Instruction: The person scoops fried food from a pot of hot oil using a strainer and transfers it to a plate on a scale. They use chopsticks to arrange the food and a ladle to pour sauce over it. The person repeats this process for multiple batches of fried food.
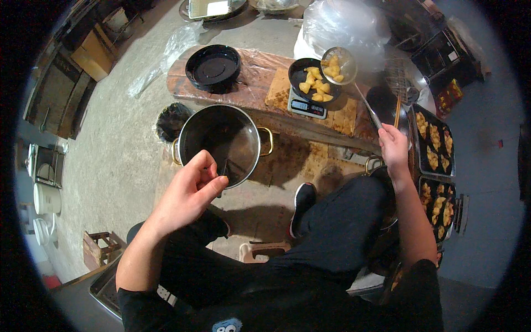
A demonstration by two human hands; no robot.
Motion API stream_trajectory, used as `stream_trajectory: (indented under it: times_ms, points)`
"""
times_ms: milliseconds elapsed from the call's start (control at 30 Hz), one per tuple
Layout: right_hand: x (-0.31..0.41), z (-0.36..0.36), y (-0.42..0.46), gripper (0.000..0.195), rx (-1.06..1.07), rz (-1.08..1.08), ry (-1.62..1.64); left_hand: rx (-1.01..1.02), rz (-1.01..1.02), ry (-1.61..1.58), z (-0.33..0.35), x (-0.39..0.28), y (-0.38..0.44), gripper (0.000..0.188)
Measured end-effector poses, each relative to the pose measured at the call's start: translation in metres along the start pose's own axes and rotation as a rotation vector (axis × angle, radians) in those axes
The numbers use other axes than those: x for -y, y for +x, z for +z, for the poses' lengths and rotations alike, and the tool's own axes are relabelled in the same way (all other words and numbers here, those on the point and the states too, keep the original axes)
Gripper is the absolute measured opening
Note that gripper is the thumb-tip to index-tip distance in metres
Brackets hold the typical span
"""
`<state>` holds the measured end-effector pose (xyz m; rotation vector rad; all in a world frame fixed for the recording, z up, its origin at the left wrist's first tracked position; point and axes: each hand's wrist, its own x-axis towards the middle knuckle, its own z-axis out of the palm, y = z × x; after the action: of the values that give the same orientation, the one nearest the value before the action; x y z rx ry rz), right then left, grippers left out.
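Observation:
My right hand (393, 145) is closed round the handle of a wire skimmer (339, 65), which holds several yellow food pieces. The skimmer overlaps the right side of a black round pan (295, 74) with more yellow pieces (317, 85) in it. That pan rests on a digital kitchen scale (307, 108) on a wooden board. My left hand (199, 182), fingers curled, is over the near rim of a large pot (220, 133) with gold-coloured handles; whether it holds something thin and dark is unclear. Stacked black round pans (213, 68) stand at the bench's left end.
The low wooden bench (257, 62) has plastic film on it. Trays of browned food pieces (433, 143) lie at the right, beside a dark wok (383, 103) and chopsticks (398, 111). A lined bin (172, 120) stands left of the pot; a plastic bag (344, 29) is behind the bench.

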<state>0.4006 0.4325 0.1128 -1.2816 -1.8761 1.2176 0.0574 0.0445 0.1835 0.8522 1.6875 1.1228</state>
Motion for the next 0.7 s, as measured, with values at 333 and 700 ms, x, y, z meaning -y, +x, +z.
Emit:
stream_trajectory:
  times_ms: [333, 700]
  points:
    - [0.025, 0.004, -0.022, 0.026, 0.012, 0.113, 0.225, 0.011, -0.008, 0.022, 0.004, -0.002, 0.004, 0.023]
    - [0.02, 0.003, -0.03, 0.024, 0.032, 0.214, 0.364, -0.065, 0.805, 0.891, 0.088, -0.071, 0.245, 0.052]
